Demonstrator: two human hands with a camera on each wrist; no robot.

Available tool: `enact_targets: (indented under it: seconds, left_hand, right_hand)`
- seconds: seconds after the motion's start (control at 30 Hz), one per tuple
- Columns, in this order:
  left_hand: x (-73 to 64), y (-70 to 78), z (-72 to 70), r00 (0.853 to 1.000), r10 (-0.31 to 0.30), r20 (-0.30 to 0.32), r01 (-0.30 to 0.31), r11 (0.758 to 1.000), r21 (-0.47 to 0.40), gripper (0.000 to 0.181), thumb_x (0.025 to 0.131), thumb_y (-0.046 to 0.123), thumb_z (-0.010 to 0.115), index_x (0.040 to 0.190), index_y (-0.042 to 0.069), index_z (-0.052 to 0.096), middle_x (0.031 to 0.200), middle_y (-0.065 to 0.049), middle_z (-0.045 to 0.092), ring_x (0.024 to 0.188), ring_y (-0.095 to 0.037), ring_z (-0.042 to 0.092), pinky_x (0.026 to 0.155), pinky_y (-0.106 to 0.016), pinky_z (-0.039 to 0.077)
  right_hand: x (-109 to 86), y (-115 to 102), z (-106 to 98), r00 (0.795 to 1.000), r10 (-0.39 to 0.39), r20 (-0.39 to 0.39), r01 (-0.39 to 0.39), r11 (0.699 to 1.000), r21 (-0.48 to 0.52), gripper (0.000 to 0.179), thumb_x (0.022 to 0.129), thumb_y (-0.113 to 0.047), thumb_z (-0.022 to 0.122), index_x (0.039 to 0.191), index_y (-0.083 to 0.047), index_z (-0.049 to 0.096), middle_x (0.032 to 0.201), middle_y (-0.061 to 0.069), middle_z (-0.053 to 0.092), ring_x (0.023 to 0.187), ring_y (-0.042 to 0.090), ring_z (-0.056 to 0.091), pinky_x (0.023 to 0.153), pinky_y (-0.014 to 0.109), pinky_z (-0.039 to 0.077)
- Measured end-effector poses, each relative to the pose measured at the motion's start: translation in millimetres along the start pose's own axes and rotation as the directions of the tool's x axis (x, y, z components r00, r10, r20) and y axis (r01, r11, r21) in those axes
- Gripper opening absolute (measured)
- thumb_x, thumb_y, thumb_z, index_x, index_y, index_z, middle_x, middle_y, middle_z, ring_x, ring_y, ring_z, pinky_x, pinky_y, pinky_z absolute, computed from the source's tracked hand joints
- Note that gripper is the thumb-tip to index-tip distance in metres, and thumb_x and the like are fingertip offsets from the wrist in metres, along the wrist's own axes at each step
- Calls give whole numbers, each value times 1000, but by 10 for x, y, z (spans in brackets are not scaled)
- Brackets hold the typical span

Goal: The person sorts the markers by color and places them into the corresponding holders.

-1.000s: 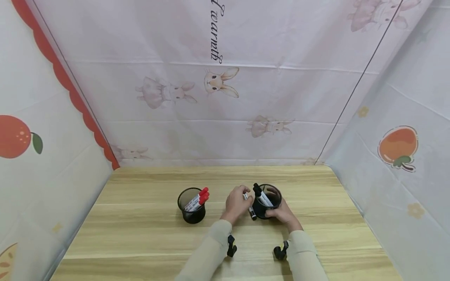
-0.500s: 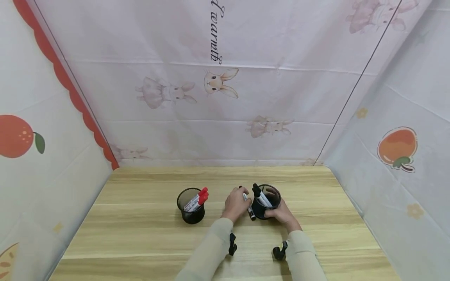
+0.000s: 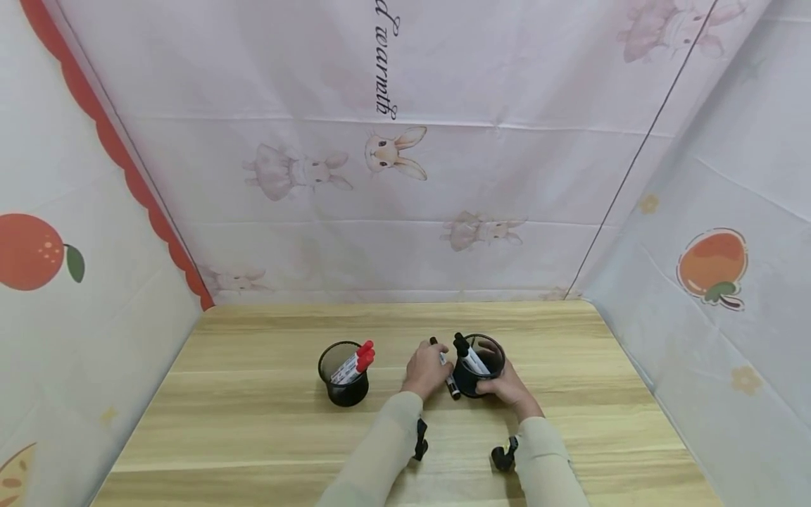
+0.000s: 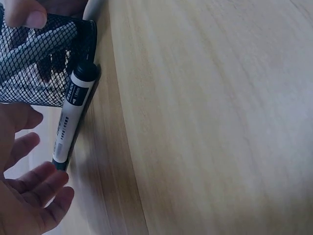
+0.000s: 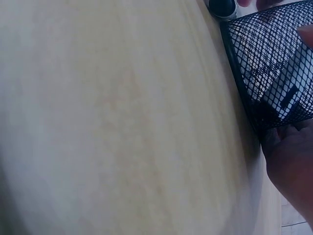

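Note:
My right hand (image 3: 508, 387) grips a black mesh pen cup (image 3: 467, 384), its thumb on the near side and other fingers round the far side. Black-capped whiteboard markers (image 3: 474, 360) lean to the left inside this cup. On the table just left of it lies a loose black whiteboard marker (image 4: 70, 117), its end close to the cup's base. My left hand (image 3: 426, 370) is beside that marker, fingers loosely bent and spread; the left wrist view shows a gap between thumb and fingers with nothing pinched. Whether a fingertip touches the marker, I cannot tell.
Further left stands a second black mesh pen cup (image 3: 347, 396) with several red-capped markers (image 3: 353, 365) leaning right. The wooden table (image 3: 253, 422) meets printed cloth walls (image 3: 355, 260) at the back and sides.
The loose marker's far end, earlier covered by my left hand, now shows past the fingers. My right hand keeps holding the cup. The head view has shifted slightly.

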State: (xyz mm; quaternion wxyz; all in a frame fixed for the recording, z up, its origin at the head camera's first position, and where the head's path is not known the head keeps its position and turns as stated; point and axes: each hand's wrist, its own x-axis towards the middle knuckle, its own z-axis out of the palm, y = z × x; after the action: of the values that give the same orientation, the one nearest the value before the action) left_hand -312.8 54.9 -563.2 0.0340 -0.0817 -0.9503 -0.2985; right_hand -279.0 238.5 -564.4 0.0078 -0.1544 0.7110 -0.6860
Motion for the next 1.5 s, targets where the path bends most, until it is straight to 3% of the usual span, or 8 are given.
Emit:
enact_targets:
  seconds: [0.23, 0.43, 0.53, 0.77, 0.87, 0.9, 1.0, 1.5]
  left_hand:
    - [-28, 2, 6, 999, -26, 35, 24, 998, 51, 28, 80, 25, 70, 106, 14, 72, 99, -7, 51, 94, -24, 50, 71, -36, 46]
    - [-21, -9, 16, 999, -21, 24, 19, 996, 88, 14, 80, 22, 71, 90, 12, 70, 93, -6, 49, 88, -23, 48, 67, -34, 45]
    - [-9, -36, 30, 1000, -23, 19, 22, 998, 60, 11, 77, 17, 73, 84, 10, 68, 89, -7, 50, 84, -23, 50, 67, -35, 46]
    - [22, -153, 57, 993, 46, -107, -51, 998, -39, 9, 68, 5, 72, 66, 6, 63, 72, -5, 49, 72, -21, 49, 61, -31, 46]
    - [19, -158, 42, 994, 23, -111, -28, 998, -50, 11, 67, 2, 73, 66, 7, 63, 71, -3, 49, 71, -19, 49, 60, -28, 46]
    - [23, -145, 30, 997, -17, -76, 12, 998, -60, 11, 68, 1, 74, 69, 6, 64, 72, -4, 50, 73, -20, 50, 63, -30, 47]
    - [16, -127, 12, 997, -52, -51, 49, 997, -65, 11, 69, 2, 75, 73, 6, 65, 76, -3, 50, 73, -18, 51, 64, -28, 47]
    - [-4, -57, -68, 991, -129, -22, 120, 962, -247, 13, 69, 7, 75, 81, 5, 70, 81, -2, 59, 78, -18, 56, 71, -30, 49]
  right_hand:
    - [-1, -11, -2, 1000, 6, -3, -6, 1000, -9, 92, 52, 17, 63, 136, 11, 27, 124, 32, 44, 105, 35, 44, 94, 35, 34]
    - [-4, -4, -1, 1000, 17, -1, -17, 1000, -18, 92, 52, 18, 63, 137, 11, 26, 124, 30, 45, 106, 33, 44, 94, 34, 34]
    - [-2, 0, 3, 1000, 11, -4, -11, 1000, -25, 92, 52, 17, 63, 137, 11, 27, 124, 30, 45, 105, 33, 45, 94, 33, 34]
    - [7, -4, 16, 1000, -2, -8, 2, 1000, -4, 91, 51, 18, 63, 135, 10, 29, 122, 31, 45, 105, 34, 44, 95, 36, 33]
    - [12, -5, 22, 1000, -5, -6, 5, 1000, 2, 91, 51, 19, 62, 135, 11, 28, 122, 31, 45, 105, 34, 44, 94, 33, 33]
    - [15, -6, 23, 1000, -6, -5, 6, 1000, 3, 91, 51, 19, 62, 135, 11, 28, 121, 32, 45, 104, 34, 44, 94, 32, 34]
    - [19, -7, 25, 1000, -4, -4, 4, 1000, 1, 91, 51, 19, 62, 135, 12, 28, 121, 32, 45, 104, 33, 44, 93, 30, 34]
    - [24, 20, 10, 1000, -27, 8, 27, 1000, 17, 91, 51, 19, 63, 135, 13, 26, 120, 33, 45, 102, 33, 46, 92, 30, 34]
